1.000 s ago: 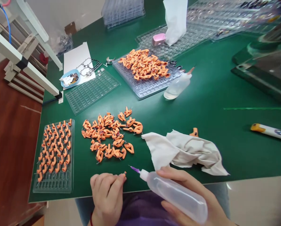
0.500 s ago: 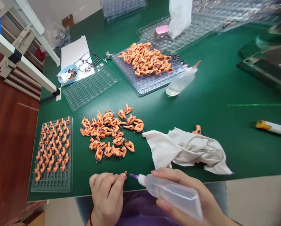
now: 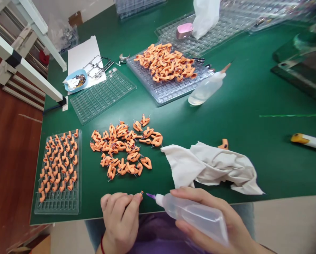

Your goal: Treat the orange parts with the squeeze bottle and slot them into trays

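At the table's front edge my left hand is closed on a small orange part, whose tip shows past thumb and forefinger. My right hand grips a clear squeeze bottle lying nearly level, its purple needle tip pointing left, a small gap from the orange part. Beyond my left hand lies a loose pile of orange parts with thin wires. A clear tray at the left holds rows of similar orange parts. A crumpled whitish cloth lies just beyond my right hand.
Further back are a tray heaped with orange parts, a second bottle, an unfilled green-looking tray, a blue dish and a pink object. A yellow-and-white tube lies at the right. A white frame post stands at the left.
The view has shifted slightly. Both hands, the orange part and the bottle hold nearly the same places, with the purple tip still apart from the part.
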A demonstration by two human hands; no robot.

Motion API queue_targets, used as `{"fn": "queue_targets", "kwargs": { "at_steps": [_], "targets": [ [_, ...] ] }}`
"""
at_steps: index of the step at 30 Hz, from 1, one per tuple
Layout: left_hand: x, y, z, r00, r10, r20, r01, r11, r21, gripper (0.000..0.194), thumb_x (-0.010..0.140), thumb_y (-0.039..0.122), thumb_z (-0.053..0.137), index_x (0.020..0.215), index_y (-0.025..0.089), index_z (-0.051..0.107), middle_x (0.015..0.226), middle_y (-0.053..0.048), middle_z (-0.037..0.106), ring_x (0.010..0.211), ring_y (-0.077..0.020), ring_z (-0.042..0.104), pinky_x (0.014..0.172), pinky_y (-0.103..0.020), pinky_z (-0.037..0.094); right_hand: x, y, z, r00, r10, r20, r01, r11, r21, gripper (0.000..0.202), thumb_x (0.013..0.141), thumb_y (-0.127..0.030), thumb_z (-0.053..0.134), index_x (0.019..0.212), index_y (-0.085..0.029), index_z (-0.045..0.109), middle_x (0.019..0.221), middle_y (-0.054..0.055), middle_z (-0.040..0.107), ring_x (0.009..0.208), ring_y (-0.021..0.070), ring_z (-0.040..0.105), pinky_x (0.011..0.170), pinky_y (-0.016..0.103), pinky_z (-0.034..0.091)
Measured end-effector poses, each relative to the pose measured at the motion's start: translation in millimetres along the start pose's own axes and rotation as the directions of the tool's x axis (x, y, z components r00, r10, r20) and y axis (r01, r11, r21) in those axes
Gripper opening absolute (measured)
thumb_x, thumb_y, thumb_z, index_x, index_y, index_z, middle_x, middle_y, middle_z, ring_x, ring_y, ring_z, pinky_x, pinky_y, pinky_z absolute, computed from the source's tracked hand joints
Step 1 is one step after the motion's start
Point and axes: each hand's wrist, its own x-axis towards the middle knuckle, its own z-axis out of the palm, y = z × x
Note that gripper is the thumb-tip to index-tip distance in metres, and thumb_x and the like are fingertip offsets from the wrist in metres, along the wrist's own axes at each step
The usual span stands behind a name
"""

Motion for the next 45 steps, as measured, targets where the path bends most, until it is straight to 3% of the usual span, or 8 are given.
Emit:
{"fn": "queue_targets", "kwargs": {
  "at_steps": [16, 20, 23, 29, 33, 38, 41, 45],
  "targets": [
    [2, 0, 0.5, 1.000, 0.010, -0.014, -0.010, 1.000, 0.015, 0.015, 0.091, 0.006, 0.064, 0.097, 0.018, 0.071, 0.075, 0.001, 0.070, 0.075, -0.0134, 0.066, 0.075, -0.032, 0.040, 3, 2, -5, 0.999, -0.042, 0.009, 0.043, 0.999, -0.007, 0.036, 0.080, -0.021, 0.075, 0.114, -0.029, 0.067, 0.089, 0.003, 0.074, 0.068, 0.0189, 0.072, 0.066, 0.023, 0.060],
    [5, 1, 0.8, 0.999, -0.004, -0.045, 0.004, 1.000, -0.001, 0.015, 0.089, 0.005, 0.066, 0.096, 0.018, 0.071, 0.074, 0.001, 0.069, 0.075, -0.0132, 0.065, 0.075, -0.031, 0.040, -1, 1, -5, 0.999, 0.033, -0.029, -0.030, 0.994, 0.104, 0.032, 0.088, -0.043, 0.073, 0.119, -0.034, 0.067, 0.091, 0.003, 0.076, 0.070, 0.0186, 0.074, 0.065, 0.021, 0.061],
    [8, 2, -2.8, 0.997, -0.049, -0.057, 0.045, 0.996, -0.072, 0.014, 0.089, 0.007, 0.068, 0.095, 0.019, 0.071, 0.075, 0.002, 0.069, 0.074, -0.0130, 0.065, 0.074, -0.030, 0.041, -2, 0, -2, 0.994, 0.107, -0.031, -0.093, 0.951, 0.295, 0.049, 0.084, -0.057, 0.072, 0.129, -0.039, 0.061, 0.085, 0.001, 0.076, 0.064, 0.0181, 0.075, 0.062, 0.020, 0.062],
    [15, 14, -13.0, 0.997, -0.065, -0.050, 0.052, 0.971, -0.231, 0.008, 0.092, 0.013, 0.067, 0.092, 0.020, 0.070, 0.077, 0.001, 0.070, 0.078, -0.0142, 0.065, 0.074, -0.031, 0.044, 2, -5, 10, 1.000, 0.021, 0.023, -0.026, 0.971, 0.238, 0.050, 0.088, -0.020, 0.076, 0.130, -0.042, 0.060, 0.109, 0.001, 0.074, 0.084, 0.0175, 0.077, 0.077, 0.023, 0.063],
    [17, 23, -14.1, 0.995, -0.059, -0.083, 0.037, 0.968, -0.250, 0.010, 0.095, 0.017, 0.063, 0.089, 0.022, 0.071, 0.075, 0.002, 0.071, 0.075, -0.0137, 0.066, 0.071, -0.031, 0.044, 0, -6, 11, 0.997, 0.017, 0.081, -0.040, 0.955, 0.293, 0.058, 0.086, -0.009, 0.072, 0.131, -0.044, 0.058, 0.111, -0.001, 0.073, 0.087, 0.0172, 0.077, 0.077, 0.023, 0.063],
    [20, 29, -14.3, 0.995, -0.054, -0.089, 0.028, 0.962, -0.270, 0.011, 0.094, 0.016, 0.063, 0.088, 0.021, 0.070, 0.075, 0.002, 0.072, 0.074, -0.0135, 0.066, 0.071, -0.032, 0.044, -9, -5, 12, 0.989, 0.112, 0.094, -0.138, 0.926, 0.351, 0.045, 0.091, -0.019, 0.072, 0.131, -0.034, 0.057, 0.109, 0.005, 0.074, 0.084, 0.0191, 0.077, 0.076, 0.026, 0.064],
    [21, 31, -14.6, 0.994, -0.052, -0.092, 0.025, 0.961, -0.276, 0.012, 0.095, 0.017, 0.063, 0.086, 0.021, 0.070, 0.074, 0.002, 0.072, 0.073, -0.0134, 0.066, 0.070, -0.032, 0.044, -9, -12, 15, 0.968, 0.233, 0.097, -0.251, 0.851, 0.461, 0.033, 0.093, -0.037, 0.071, 0.124, -0.032, 0.060, 0.100, 0.003, 0.074, 0.081, 0.0171, 0.076, 0.074, 0.025, 0.064],
    [21, 32, -14.8, 0.995, -0.037, -0.090, 0.010, 0.958, -0.285, 0.011, 0.095, 0.017, 0.063, 0.087, 0.020, 0.070, 0.074, 0.002, 0.072, 0.073, -0.0129, 0.066, 0.070, -0.031, 0.042, -8, -22, 19, 0.925, 0.360, 0.119, -0.363, 0.748, 0.556, 0.036, 0.087, -0.043, 0.077, 0.117, -0.034, 0.060, 0.090, -0.001, 0.072, 0.075, 0.0147, 0.073, 0.070, 0.023, 0.062]
  ]
}}
